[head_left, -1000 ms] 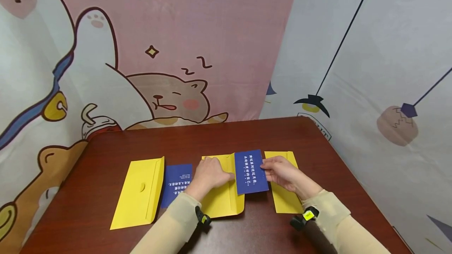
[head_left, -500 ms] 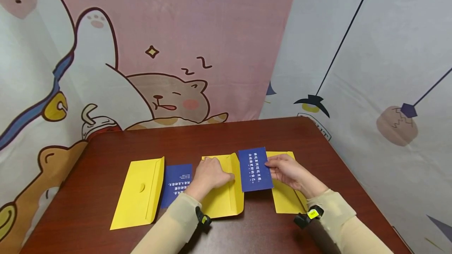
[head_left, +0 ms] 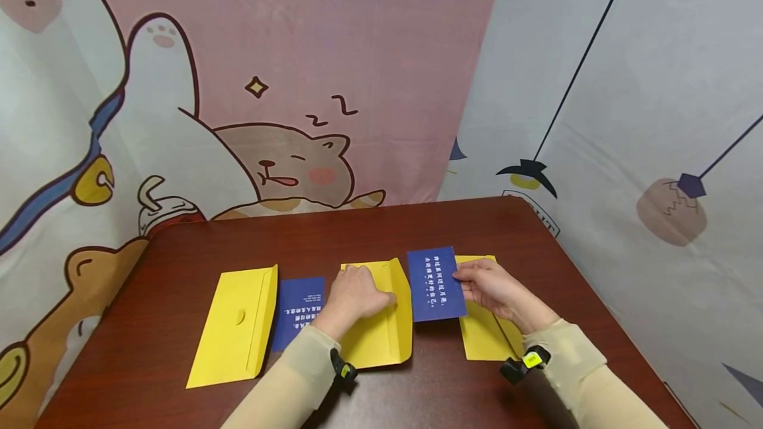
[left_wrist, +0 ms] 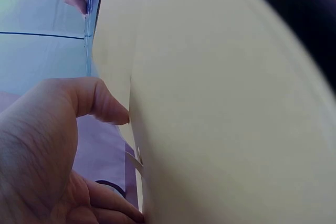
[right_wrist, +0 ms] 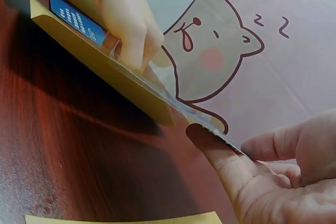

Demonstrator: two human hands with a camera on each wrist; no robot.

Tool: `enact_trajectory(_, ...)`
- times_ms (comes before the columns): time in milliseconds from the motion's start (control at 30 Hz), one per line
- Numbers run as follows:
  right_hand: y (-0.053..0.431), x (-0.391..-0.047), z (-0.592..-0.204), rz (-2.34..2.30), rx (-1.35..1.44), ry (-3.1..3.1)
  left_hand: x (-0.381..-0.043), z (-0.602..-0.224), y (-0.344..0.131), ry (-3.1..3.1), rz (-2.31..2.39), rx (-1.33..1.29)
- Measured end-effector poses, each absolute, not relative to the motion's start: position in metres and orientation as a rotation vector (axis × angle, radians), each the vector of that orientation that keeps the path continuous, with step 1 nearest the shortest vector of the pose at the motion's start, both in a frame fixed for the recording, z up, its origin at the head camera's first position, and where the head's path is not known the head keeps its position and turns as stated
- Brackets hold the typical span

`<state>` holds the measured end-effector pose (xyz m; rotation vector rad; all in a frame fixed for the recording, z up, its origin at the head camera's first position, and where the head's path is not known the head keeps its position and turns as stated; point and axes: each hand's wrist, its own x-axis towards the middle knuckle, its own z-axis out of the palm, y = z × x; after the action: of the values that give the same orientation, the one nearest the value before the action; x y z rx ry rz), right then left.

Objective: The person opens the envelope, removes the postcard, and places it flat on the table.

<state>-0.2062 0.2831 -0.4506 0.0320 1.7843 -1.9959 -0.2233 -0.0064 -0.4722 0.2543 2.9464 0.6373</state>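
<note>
My right hand (head_left: pixel 491 288) pinches a blue card (head_left: pixel 430 303) with white printed characters by its right edge, thumb on the front. The card is held just right of the middle yellow envelope (head_left: pixel 369 346), whose flap stands unfolded toward the right. My left hand (head_left: pixel 356 291) holds that envelope near its far edge, the thumb reaching toward the flap side. The left wrist view shows the left thumb (left_wrist: pixel 107 102) against the pale envelope (left_wrist: pixel 226 103). From the right wrist, the card appears nearly edge-on between right thumb and fingers.
A second blue card (head_left: pixel 298 306) lies left of the middle envelope, partly behind my left wrist. Further left lies another yellow envelope (head_left: pixel 223 336) with a slot and flap. A third yellow envelope (head_left: pixel 479 343) lies under my right hand. A printed cloth (head_left: pixel 381 85) hangs behind the brown table (head_left: pixel 477 224).
My right hand has moved right and slightly away from me with the blue card, opening a gap between card and middle envelope. My left hand has stayed in place.
</note>
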Motion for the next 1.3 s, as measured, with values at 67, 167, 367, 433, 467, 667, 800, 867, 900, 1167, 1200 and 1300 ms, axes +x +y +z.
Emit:
enact_trajectory(67,0.285,-0.206,-0.450,-2.002,0.046,1.786,-0.224,-0.472,-0.006,2.950,0.633,0.259)
enact_trajectory(167,0.289,-0.207,-0.449,-2.012,0.048,1.777,-0.224,-0.473,-0.006,2.954,0.625,0.265)
enact_trajectory(367,0.294,-0.208,-0.452,-2.017,0.038,1.759,-0.224,-0.472,-0.006,2.956,0.617,0.273)
enact_trajectory(433,0.294,-0.208,-0.455,-1.996,0.040,1.783,-0.223,-0.472,-0.006,2.955,0.618,0.272)
enact_trajectory(467,0.293,-0.208,-0.457,-1.979,0.038,1.801,-0.223,-0.472,-0.006,2.954,0.621,0.270)
enact_trajectory(667,0.285,-0.206,-0.469,-1.892,-0.012,1.908,-0.223,-0.473,-0.006,2.952,0.623,0.259)
enact_trajectory(800,0.276,-0.204,-0.473,-1.837,0.011,2.048,-0.223,-0.473,-0.005,2.953,0.615,0.260)
enact_trajectory(867,0.270,-0.203,-0.473,-1.800,0.044,2.135,-0.223,-0.474,-0.005,2.956,0.608,0.261)
enact_trajectory(900,0.268,-0.202,-0.473,-1.775,0.060,2.182,-0.224,-0.474,-0.005,2.957,0.606,0.262)
enact_trajectory(1167,0.257,-0.198,-0.467,-1.519,0.132,2.522,-0.223,-0.473,-0.005,2.959,0.612,0.263)
enact_trajectory(1200,0.256,-0.198,-0.467,-1.482,0.129,2.562,-0.223,-0.473,-0.005,2.961,0.611,0.263)
enact_trajectory(1300,0.255,-0.198,-0.467,-1.365,0.088,2.677,-0.223,-0.473,-0.005,2.963,0.605,0.264)
